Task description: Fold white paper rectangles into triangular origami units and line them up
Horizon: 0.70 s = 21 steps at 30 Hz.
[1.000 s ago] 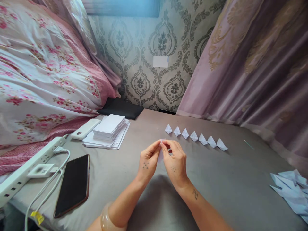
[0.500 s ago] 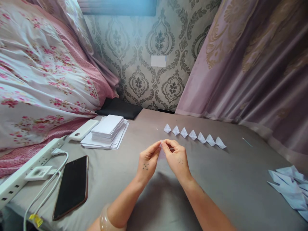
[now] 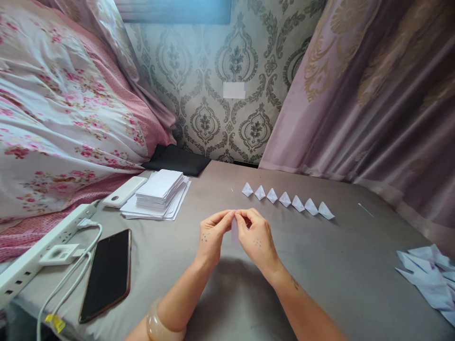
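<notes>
A small piece of white paper (image 3: 235,233) is pinched between both hands above the middle of the table. My left hand (image 3: 212,237) grips it by the top edge between thumb and fingers. Close beside it, my right hand (image 3: 256,236) pinches the same edge, fingers curled. Most of the paper is hidden behind the hands, so its fold cannot be made out. Beyond my right hand, several small folded white paper pieces (image 3: 285,199) stand in a slanting row. To the left lies a stack of white paper sheets (image 3: 161,194).
A black phone (image 3: 105,274) lies at the left, beside a white power strip (image 3: 42,246) with charger and cables. A white power bank (image 3: 124,192) sits by the stack. More folded papers (image 3: 428,279) are heaped at the right edge. A cotton swab (image 3: 365,210) lies far right.
Both hands have shifted slightly left and turned, still pinching the paper. More of the paper now shows between them, hanging down.
</notes>
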### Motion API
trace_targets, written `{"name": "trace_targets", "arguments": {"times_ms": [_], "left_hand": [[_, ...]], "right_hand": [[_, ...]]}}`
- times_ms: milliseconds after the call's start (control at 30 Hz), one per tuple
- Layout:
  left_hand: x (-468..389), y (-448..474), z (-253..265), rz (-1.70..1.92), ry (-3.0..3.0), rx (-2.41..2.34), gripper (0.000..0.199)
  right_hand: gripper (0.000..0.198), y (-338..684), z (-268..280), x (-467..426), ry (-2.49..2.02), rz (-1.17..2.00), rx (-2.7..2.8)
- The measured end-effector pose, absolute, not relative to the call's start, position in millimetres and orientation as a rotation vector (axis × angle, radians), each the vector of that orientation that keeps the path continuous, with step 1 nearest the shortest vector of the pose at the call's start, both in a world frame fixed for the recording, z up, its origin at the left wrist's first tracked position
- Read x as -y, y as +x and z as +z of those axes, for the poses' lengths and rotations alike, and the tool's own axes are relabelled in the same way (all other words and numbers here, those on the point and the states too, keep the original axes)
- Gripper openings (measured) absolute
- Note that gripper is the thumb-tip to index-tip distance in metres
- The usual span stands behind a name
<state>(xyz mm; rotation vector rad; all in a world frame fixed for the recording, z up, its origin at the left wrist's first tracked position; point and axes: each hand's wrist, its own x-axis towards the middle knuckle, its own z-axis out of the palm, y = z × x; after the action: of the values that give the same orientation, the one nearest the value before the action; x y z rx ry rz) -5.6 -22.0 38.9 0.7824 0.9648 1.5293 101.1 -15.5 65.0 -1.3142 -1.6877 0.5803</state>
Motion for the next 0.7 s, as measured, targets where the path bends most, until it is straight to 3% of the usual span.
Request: {"name": "trace_targets", "arguments": {"times_ms": [333,433,567,700], "left_hand": [[19.0,-11.6,41.9,1.635,0.724,-0.906,0.014],[17.8,-13.8,44.3,1.584,0.604,-0.842,0.017],[18.6,-12.5,47.0,1.547,0.633,-0.787,0.019],[18.5,-10.5,46.6,1.545,0.645,-0.784,0.019]], "right_hand": [[0.035,107.2,68.1,13.6,-1.439,0.582,1.828],[0.027,111.9,71.1,9.8,-1.391,0.765,1.778],[0.037,113.2,74.3,6.2,-1.162,1.153,1.572],[0.029,109.2,72.6,6.8,-1.048,1.294,1.451]]}}
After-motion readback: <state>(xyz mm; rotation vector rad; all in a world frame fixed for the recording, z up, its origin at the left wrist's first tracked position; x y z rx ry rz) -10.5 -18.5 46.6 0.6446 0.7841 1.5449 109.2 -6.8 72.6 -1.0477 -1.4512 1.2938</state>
